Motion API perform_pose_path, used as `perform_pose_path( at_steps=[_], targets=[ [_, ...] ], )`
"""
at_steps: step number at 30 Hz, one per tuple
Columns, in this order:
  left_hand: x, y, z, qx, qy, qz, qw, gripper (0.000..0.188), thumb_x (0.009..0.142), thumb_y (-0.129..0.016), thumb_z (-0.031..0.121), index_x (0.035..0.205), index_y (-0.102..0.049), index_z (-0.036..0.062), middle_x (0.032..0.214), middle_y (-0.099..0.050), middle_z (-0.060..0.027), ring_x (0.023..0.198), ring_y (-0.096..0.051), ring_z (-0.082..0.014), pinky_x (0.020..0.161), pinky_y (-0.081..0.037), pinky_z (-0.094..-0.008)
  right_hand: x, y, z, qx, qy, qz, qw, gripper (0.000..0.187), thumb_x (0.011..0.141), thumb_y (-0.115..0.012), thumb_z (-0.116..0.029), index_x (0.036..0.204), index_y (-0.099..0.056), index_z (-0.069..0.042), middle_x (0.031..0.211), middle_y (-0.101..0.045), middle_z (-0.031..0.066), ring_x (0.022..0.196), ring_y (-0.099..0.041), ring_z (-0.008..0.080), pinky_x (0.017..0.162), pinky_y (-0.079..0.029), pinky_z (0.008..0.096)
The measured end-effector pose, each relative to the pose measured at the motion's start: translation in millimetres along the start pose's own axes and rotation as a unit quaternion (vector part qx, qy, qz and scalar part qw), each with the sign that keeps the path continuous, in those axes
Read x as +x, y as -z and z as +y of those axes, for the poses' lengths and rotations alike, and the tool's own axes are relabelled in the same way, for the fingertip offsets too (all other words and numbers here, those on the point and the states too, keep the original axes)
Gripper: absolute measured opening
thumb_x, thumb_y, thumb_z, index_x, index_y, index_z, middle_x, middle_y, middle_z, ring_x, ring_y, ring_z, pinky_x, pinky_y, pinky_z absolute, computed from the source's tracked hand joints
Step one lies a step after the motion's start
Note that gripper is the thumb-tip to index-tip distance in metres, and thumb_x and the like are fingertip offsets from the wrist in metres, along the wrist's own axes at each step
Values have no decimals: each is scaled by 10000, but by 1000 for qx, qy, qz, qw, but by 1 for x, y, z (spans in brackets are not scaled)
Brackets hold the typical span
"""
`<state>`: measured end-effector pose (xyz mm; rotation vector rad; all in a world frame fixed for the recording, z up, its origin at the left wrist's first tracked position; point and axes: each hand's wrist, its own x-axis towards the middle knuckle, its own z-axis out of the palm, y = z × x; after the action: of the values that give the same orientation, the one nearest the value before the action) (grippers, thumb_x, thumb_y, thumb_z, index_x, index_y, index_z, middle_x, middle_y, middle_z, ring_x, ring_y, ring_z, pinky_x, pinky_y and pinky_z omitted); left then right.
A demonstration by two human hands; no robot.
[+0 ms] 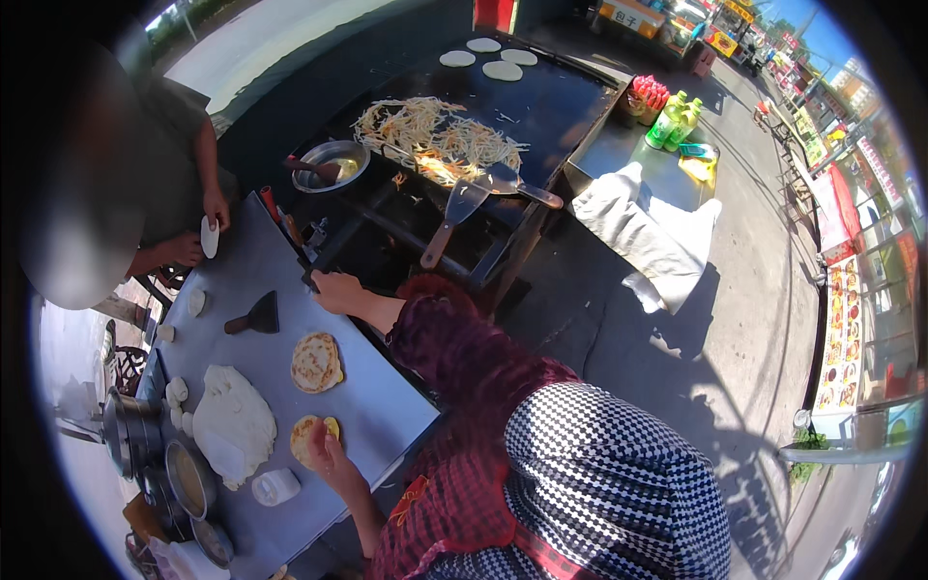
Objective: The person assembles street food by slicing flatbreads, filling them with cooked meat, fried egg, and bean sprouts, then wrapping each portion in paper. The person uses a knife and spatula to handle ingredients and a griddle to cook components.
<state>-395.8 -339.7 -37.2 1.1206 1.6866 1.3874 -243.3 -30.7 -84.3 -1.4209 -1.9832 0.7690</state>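
Note:
On the pale tabletop, my left hand (333, 462) closes over the edge of a small browned flatbread (304, 442), with a bit of yellow filling showing beside it. A larger browned flatbread (317, 362) lies farther up the table. My right hand (340, 292) is closed at the table's edge beside the griddle stand, around something dark that I cannot make out. Left of it lies a dark scraper (255, 315). A big slab of white dough (234, 421) rests nearby, with a smaller dough piece (276, 487) below it and small lumps to its left.
A co-worker (174, 164) at the far left holds a dough round (210, 237). The black griddle (570, 106) carries shredded food (435, 135) and several pale rounds; two metal spatulas (462, 208) lie at its near edge. Pots (130, 430) line the table's left edge. Green bottles (674, 121) stand right.

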Motion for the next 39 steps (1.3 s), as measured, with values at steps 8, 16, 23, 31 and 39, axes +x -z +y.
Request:
perform_pose_path(
  at_steps=[8, 16, 23, 31, 39],
  targets=[
    [14, -97, 49, 8, -28, -83, 996, 266, 1093, -450, 242, 1090, -617, 35, 1169, -624, -92, 1084, -587, -174, 963, -462, -322, -85, 40, 25, 166, -25, 25, 985, 609, 884, -715, -303, 1365, -475, -16, 1113, -691, 264, 1034, -676, 424, 881, -526, 492],
    [-42, -253, 104, -27, -47, -396, 917, 391, 1096, -431, 297, 922, -638, 14, 1134, -641, -127, 958, -626, -180, 914, -497, -336, -381, 154, 195, 383, -101, -136, 908, 272, 966, -607, -250, 1057, -715, -18, 889, -719, 84, 757, -676, 176, 694, -541, 319],
    [-158, -500, 185, 91, -62, -648, 753, 162, 1025, -585, 148, 939, -595, 12, 1209, -623, -119, 999, -605, -148, 918, -466, -296, -622, 291, 447, 352, -548, 448, 612, 145, 963, -598, -146, 930, -682, -32, 716, -629, 30, 559, -550, 123, 491, -423, 279],
    [-336, -742, 152, 126, 57, -835, 533, 272, 1056, -541, 227, 1074, -687, -2, 1041, -665, -51, 1003, -609, -141, 923, -489, -308, -623, 364, 569, -34, -517, 402, 756, 277, 849, -734, -186, 1084, -696, -44, 976, -730, 149, 919, -699, 320, 815, -537, 386],
    [-348, -762, 71, 356, 36, -643, 677, 406, 969, -638, 368, 1130, -595, -2, 1072, -650, -134, 957, -607, -236, 858, -485, -378, -668, 387, 494, 603, -354, 386, 601, 278, 999, -636, -203, 1196, -649, -8, 1105, -707, 55, 956, -680, 154, 833, -553, 348]
  ],
)
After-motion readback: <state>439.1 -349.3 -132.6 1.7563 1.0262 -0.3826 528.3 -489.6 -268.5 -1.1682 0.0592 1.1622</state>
